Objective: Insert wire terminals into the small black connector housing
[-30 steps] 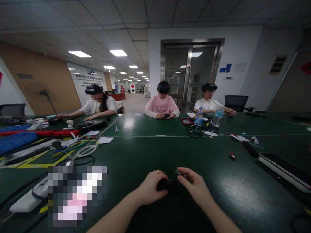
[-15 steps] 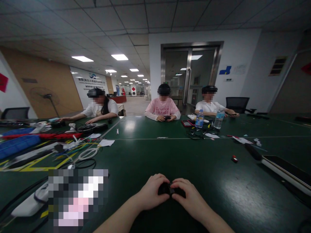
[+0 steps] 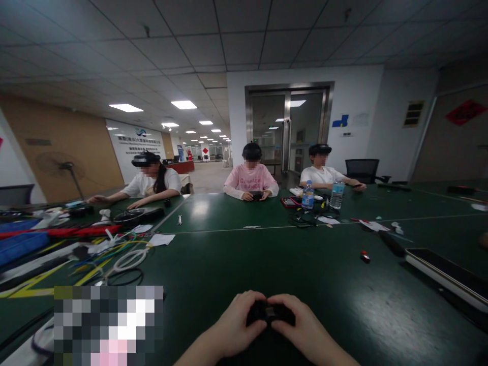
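Both my hands are closed round one small black device, low in the middle of the head view and close above the green table. My left hand grips its left end, thumb on the near side and fingers curled over the far side. On the right end, my right hand does the same. A lighter patch shows on the device between my thumbs. The fingers cover most of it, so its exact kind cannot be made out.
Cables, blue trays and a blurred-out patch lie left. A small red-and-black item and a flat dark-topped device are right. Water bottles stand farther back. Three people in headsets sit across the table.
The view has tilted up and turned slightly right, so my hands and the table appear lower. Both hands keep their hold on the black device.
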A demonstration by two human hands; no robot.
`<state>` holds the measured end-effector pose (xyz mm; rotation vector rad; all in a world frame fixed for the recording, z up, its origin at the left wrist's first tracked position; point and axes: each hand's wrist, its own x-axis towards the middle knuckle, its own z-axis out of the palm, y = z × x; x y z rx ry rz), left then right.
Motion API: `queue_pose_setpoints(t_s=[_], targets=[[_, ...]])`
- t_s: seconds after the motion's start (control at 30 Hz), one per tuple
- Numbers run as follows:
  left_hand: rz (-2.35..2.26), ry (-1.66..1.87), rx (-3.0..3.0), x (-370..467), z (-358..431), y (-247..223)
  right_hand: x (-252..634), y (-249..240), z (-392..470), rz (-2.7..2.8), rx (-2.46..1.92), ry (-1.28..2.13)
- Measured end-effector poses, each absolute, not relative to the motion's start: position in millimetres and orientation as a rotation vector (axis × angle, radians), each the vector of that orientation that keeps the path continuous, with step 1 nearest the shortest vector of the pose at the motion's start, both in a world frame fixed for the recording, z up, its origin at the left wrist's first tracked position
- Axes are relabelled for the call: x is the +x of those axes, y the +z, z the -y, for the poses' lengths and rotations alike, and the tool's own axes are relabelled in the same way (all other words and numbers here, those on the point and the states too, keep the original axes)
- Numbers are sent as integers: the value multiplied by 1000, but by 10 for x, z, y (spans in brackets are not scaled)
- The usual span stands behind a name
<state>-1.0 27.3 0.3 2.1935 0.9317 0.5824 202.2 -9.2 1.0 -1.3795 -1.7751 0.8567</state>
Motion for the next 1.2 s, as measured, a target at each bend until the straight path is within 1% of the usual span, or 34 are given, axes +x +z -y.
queue_pose_setpoints(t_s=[0.13,0.33,0.53,0.7,0.9,1.2], targets=[[-877,661,2066,15,-271,-5,2036,23,100,1747,-1330,880],[-824,674,1952,69,-253,63,2035,119,103,1800,-1194,879],[-757,795,1816,56,-295,-69,2011,145,85,1792,-1171,950],[-764,864,1853,67,-314,-85,2008,156,100,1775,-1122,991],[-727,882,1879,84,-314,-51,2008,162,100,1718,-1119,917],[-651,909,1933,91,-386,-184,2019,197,138,1742,-1133,908]])
